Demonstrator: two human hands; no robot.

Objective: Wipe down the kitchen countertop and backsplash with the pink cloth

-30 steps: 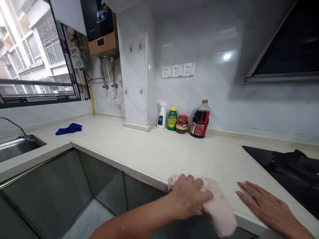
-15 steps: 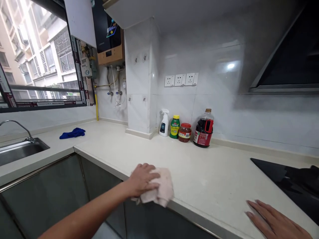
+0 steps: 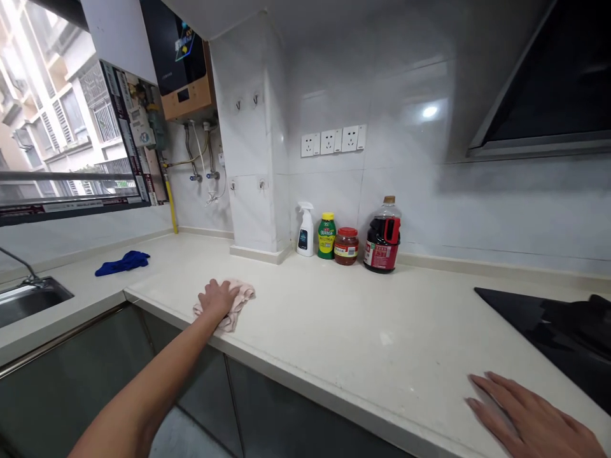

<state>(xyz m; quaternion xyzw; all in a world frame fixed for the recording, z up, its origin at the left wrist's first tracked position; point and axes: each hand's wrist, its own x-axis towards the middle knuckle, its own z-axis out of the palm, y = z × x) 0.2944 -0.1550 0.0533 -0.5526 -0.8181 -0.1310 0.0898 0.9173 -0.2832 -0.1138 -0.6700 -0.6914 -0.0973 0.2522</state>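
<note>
My left hand point(image 3: 217, 299) presses a pale pink cloth point(image 3: 241, 299) onto the cream countertop point(image 3: 310, 324), near its front edge and left of the middle. The fingers curl over the cloth, which sticks out crumpled on both sides. At the lower right, my right hand point(image 3: 529, 413) lies on the counter with its fingers stretched out and nothing in it. The black cooktop point(image 3: 539, 324) is just beyond that hand.
Along the wall stand a white spray bottle point(image 3: 305, 232), a green bottle with a yellow cap point(image 3: 327, 236), a red-lidded jar point(image 3: 346, 248) and a large dark sauce bottle point(image 3: 382, 245). A blue cloth point(image 3: 123, 262) lies near the sink point(image 3: 35, 298). A range hood point(image 3: 548, 95) hangs at upper right.
My left hand has slid the pink cloth left and farther back along the counter. My right hand stays nearly where it was, and the view has shifted slightly.
</note>
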